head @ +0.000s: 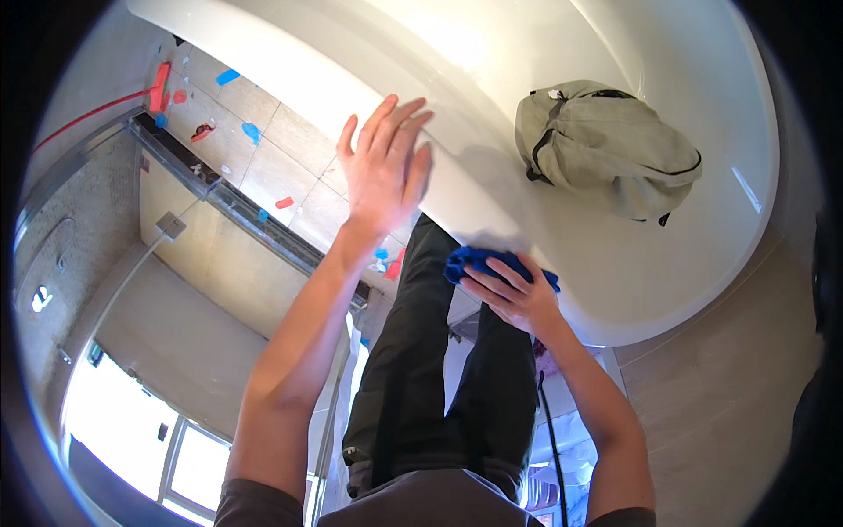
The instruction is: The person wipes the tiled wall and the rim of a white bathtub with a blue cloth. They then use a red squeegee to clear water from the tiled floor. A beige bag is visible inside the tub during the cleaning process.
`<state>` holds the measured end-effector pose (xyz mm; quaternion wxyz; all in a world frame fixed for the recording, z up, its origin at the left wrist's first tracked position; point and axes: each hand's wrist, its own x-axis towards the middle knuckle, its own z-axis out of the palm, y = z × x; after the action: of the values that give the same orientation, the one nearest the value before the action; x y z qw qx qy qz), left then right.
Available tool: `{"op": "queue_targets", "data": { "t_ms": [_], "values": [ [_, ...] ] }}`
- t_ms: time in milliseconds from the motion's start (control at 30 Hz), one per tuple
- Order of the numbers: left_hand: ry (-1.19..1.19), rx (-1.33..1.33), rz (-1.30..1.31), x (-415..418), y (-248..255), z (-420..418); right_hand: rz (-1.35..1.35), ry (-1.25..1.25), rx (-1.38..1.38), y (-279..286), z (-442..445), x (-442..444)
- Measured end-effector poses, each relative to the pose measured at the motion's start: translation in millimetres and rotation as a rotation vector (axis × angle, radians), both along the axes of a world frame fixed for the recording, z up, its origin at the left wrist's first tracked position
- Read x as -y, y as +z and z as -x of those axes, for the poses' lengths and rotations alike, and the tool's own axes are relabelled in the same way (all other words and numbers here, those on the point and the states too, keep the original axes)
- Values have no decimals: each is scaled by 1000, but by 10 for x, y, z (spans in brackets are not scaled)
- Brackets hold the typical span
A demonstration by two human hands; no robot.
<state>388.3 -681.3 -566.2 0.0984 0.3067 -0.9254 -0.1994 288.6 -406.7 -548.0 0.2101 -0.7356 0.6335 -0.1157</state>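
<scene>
My right hand (517,296) is closed around a bunched blue cloth (490,263) that rests against the outer rim of a white bathtub (461,191). Over the tub's edge, to the upper left, my left hand (388,165) is raised with its fingers spread and slightly blurred, holding nothing. Inside the tub lies a grey-green fabric backpack (606,148) with black zips. A soft shadow falls on the rim beside the cloth. The palm side of my right hand is hidden by the cloth and fingers.
Red and blue scraps (251,133) lie scattered over the tiled floor (283,165). A red broom-like tool (159,87) with a long red handle is at the upper left. A metal-edged shower threshold (244,214) and glass enclosure run along the left. A tiled wall stands beyond the tub.
</scene>
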Motion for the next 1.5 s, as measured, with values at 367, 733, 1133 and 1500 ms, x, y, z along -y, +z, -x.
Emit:
{"op": "queue_targets", "data": {
  "t_ms": [367,733,1133,1500],
  "values": [
    [-139,-279,57,426,79,-55,325,272,448,-600,278,2537],
    [46,-340,159,-398,7,17,145,223,369,-560,269,1883],
    [-56,-220,-150,-2739,231,230,-143,125,437,-578,266,-679],
    [-195,-250,-250,-3087,196,299,-328,-12,476,-420,232,-1183]
  ]
}}
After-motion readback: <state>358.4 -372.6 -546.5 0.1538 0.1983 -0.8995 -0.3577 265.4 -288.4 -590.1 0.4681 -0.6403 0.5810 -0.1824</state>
